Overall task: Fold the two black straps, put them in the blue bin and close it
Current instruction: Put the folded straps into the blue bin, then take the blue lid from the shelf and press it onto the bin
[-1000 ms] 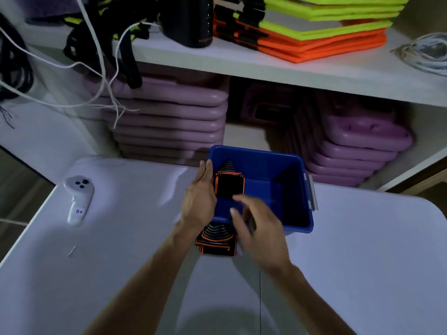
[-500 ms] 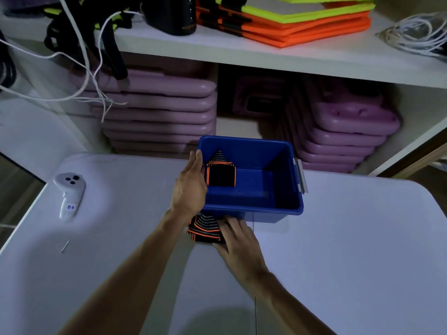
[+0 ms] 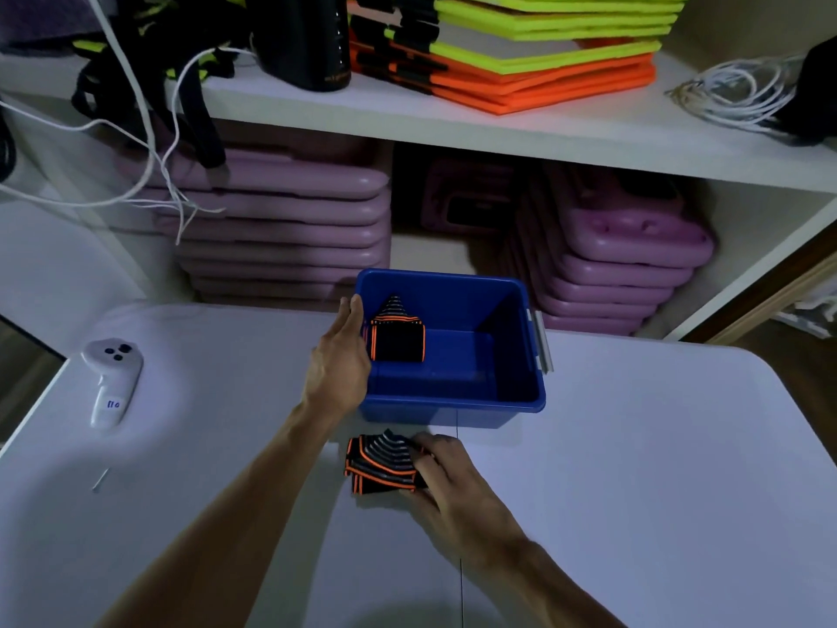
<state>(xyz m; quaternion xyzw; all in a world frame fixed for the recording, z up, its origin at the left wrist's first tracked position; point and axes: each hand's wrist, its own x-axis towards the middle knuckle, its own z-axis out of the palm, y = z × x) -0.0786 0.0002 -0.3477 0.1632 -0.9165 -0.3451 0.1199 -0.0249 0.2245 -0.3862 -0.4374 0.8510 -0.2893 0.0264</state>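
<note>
Two folded straps [image 3: 397,339] [image 3: 382,464], one blue bin [image 3: 453,412], one white controller [image 3: 111,383]

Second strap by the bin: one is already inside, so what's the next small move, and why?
Probably lift the second folded strap over the blue bin's near rim and set it on the free floor beside the first strap. The right hand already grips it on the table, and the left hand steadies the bin.

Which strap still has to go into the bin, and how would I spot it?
Find the blue bin on the white table. Just in front of it lies a folded black strap with orange edging, under the right hand. Its twin already sits inside the bin.
</note>
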